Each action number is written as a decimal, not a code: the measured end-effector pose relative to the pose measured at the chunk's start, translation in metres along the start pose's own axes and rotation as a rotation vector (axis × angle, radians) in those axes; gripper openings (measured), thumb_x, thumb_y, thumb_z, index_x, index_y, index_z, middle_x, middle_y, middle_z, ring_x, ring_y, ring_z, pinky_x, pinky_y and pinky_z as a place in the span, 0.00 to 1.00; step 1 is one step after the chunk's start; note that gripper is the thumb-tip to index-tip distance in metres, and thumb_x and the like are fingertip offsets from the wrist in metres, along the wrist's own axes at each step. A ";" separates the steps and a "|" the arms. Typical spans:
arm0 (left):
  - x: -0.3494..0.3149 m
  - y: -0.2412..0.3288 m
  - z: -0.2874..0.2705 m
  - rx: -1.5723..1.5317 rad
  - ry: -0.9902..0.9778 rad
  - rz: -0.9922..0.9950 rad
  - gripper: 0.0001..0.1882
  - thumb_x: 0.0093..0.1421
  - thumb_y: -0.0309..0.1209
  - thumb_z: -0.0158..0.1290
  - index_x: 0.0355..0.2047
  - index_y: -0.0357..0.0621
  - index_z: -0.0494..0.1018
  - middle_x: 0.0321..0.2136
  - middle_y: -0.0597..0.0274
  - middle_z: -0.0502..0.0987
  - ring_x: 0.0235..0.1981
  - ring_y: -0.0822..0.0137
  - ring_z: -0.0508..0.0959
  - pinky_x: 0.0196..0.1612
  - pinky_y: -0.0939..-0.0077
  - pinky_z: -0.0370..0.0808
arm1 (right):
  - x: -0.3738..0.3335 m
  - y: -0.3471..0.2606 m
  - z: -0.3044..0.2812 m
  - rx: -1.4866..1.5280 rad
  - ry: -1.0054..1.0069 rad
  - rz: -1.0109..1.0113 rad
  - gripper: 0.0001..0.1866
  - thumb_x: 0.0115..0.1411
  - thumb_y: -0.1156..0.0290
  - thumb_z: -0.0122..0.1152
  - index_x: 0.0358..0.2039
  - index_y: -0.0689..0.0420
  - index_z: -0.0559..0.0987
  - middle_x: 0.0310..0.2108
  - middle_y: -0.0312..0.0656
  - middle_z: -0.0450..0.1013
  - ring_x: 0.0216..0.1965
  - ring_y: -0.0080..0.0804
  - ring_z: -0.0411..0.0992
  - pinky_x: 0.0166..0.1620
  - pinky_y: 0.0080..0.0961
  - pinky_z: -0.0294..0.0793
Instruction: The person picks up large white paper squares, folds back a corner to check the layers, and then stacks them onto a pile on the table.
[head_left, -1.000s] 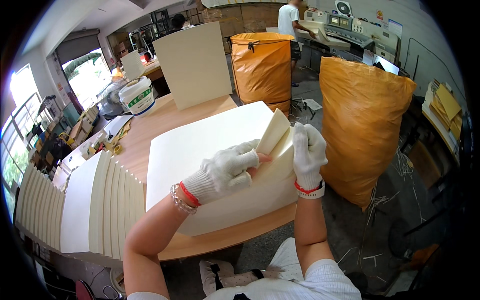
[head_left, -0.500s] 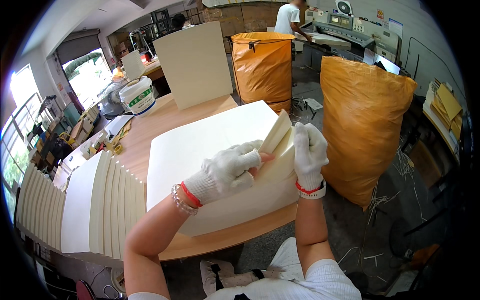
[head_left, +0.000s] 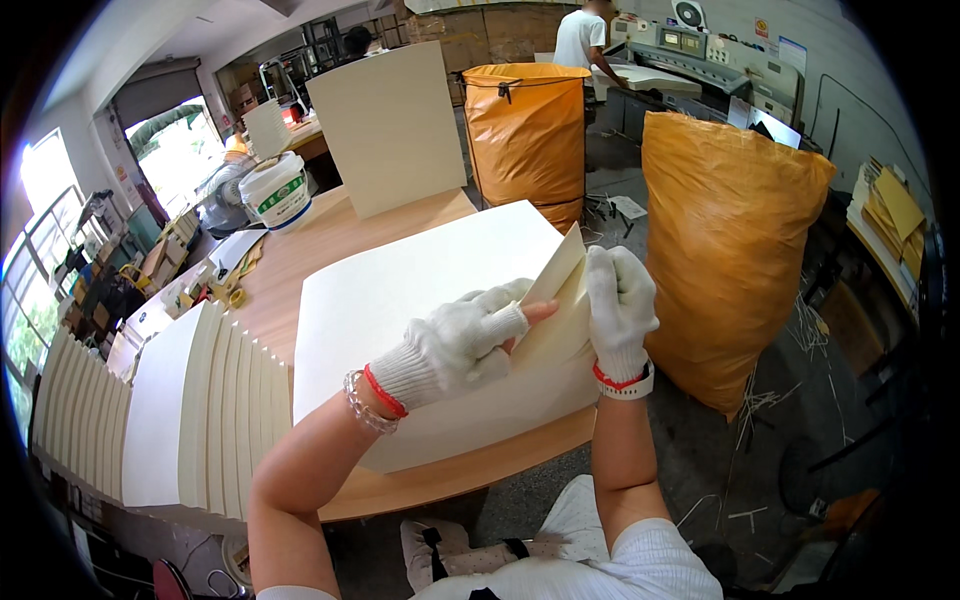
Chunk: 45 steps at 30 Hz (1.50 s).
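At the near side of the cream paper stack (head_left: 400,290) come the person's forearms, the left wearing a clear beaded bracelet (head_left: 365,405) and the right a watch (head_left: 625,382) with a pale strap. The left hand (head_left: 450,340), in a white knit glove with bare fingertips showing, lies over the stack, its fingers closed about some raised sheets (head_left: 553,268) at the stack's right end. The right hand (head_left: 620,300), gloved too, is at that same end, fingers curled tight on the sheets' edge. The paper stack itself lies on the wood-toned counter (head_left: 460,490), directly before the person and under the left hand.

Left of the stack stand stepped piles (head_left: 215,400) of thick cream blocks. To its right, on the floor, a bulging orange sack (head_left: 735,250) stands near. Beyond the stack's far left corner are a tape roll (head_left: 237,298) and a white bucket (head_left: 275,190); straight behind it rises an upright cream board (head_left: 390,130). Farther past the stack stands another orange sack (head_left: 525,130), then a co-worker (head_left: 578,42) in a white top, reaching toward a grey machine (head_left: 690,65).
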<state>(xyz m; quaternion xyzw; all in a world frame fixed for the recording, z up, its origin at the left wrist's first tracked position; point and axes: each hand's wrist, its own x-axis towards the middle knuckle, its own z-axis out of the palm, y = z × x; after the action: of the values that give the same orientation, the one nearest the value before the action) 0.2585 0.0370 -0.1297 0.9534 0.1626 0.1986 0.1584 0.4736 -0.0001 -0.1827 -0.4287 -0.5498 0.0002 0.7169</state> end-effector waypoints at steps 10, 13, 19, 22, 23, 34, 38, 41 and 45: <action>0.000 0.002 0.006 -0.043 0.165 0.023 0.18 0.54 0.20 0.57 0.47 0.43 0.76 0.59 0.48 0.73 0.48 0.51 0.81 0.49 0.67 0.78 | -0.001 0.003 0.000 0.013 0.051 -0.063 0.17 0.68 0.76 0.56 0.21 0.65 0.68 0.18 0.40 0.61 0.21 0.30 0.59 0.27 0.33 0.58; 0.000 -0.002 0.002 -0.061 0.075 0.002 0.23 0.53 0.17 0.57 0.51 0.44 0.77 0.61 0.45 0.72 0.50 0.50 0.81 0.48 0.67 0.77 | 0.000 -0.001 0.000 0.036 0.032 -0.006 0.18 0.69 0.76 0.55 0.20 0.64 0.67 0.18 0.40 0.60 0.21 0.30 0.59 0.27 0.33 0.58; 0.001 -0.001 0.002 -0.118 0.032 -0.042 0.21 0.53 0.21 0.62 0.48 0.45 0.77 0.63 0.46 0.70 0.50 0.47 0.80 0.50 0.65 0.78 | 0.000 0.000 0.000 -0.015 0.054 -0.021 0.19 0.69 0.76 0.55 0.19 0.63 0.66 0.18 0.40 0.59 0.21 0.30 0.59 0.27 0.33 0.59; 0.001 0.002 0.005 -0.042 0.118 -0.049 0.19 0.52 0.26 0.66 0.45 0.45 0.75 0.65 0.47 0.67 0.53 0.42 0.79 0.52 0.62 0.78 | 0.000 0.004 0.000 -0.041 0.057 -0.065 0.19 0.69 0.75 0.55 0.20 0.64 0.66 0.18 0.40 0.60 0.21 0.30 0.59 0.27 0.33 0.59; 0.000 0.001 0.004 -0.059 0.123 -0.050 0.19 0.52 0.27 0.66 0.45 0.45 0.75 0.66 0.48 0.66 0.53 0.43 0.79 0.52 0.61 0.78 | 0.000 0.002 0.000 -0.052 0.053 -0.093 0.19 0.69 0.75 0.55 0.20 0.64 0.66 0.18 0.40 0.60 0.21 0.30 0.59 0.27 0.33 0.59; 0.003 -0.002 0.000 -0.121 -0.006 -0.054 0.23 0.51 0.22 0.68 0.48 0.45 0.78 0.63 0.41 0.70 0.55 0.46 0.78 0.54 0.67 0.75 | 0.000 0.000 0.000 -0.018 0.049 0.002 0.19 0.70 0.73 0.55 0.20 0.63 0.67 0.19 0.40 0.61 0.22 0.29 0.60 0.28 0.32 0.59; 0.000 0.000 0.006 -0.087 0.138 0.002 0.20 0.53 0.24 0.65 0.47 0.44 0.78 0.64 0.40 0.68 0.53 0.45 0.79 0.51 0.66 0.77 | 0.000 0.001 0.001 -0.021 0.066 -0.020 0.19 0.70 0.73 0.55 0.20 0.63 0.67 0.19 0.40 0.61 0.22 0.29 0.60 0.28 0.33 0.59; -0.001 -0.006 0.010 -0.118 0.157 -0.012 0.23 0.51 0.23 0.67 0.49 0.46 0.78 0.64 0.40 0.68 0.54 0.47 0.79 0.52 0.67 0.77 | -0.001 0.001 -0.001 0.006 0.061 -0.007 0.19 0.70 0.73 0.56 0.21 0.63 0.67 0.19 0.40 0.60 0.22 0.29 0.60 0.28 0.33 0.60; -0.001 -0.005 0.005 -0.079 0.071 -0.017 0.25 0.50 0.21 0.68 0.50 0.48 0.78 0.65 0.42 0.67 0.56 0.49 0.77 0.53 0.67 0.76 | -0.002 -0.005 0.002 0.015 0.040 0.030 0.18 0.70 0.74 0.56 0.21 0.63 0.67 0.19 0.39 0.60 0.22 0.28 0.59 0.28 0.32 0.60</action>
<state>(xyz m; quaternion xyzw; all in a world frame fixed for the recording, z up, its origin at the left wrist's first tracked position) 0.2585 0.0402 -0.1358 0.9375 0.1681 0.2370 0.1917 0.4689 -0.0028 -0.1809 -0.4316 -0.5290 0.0065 0.7306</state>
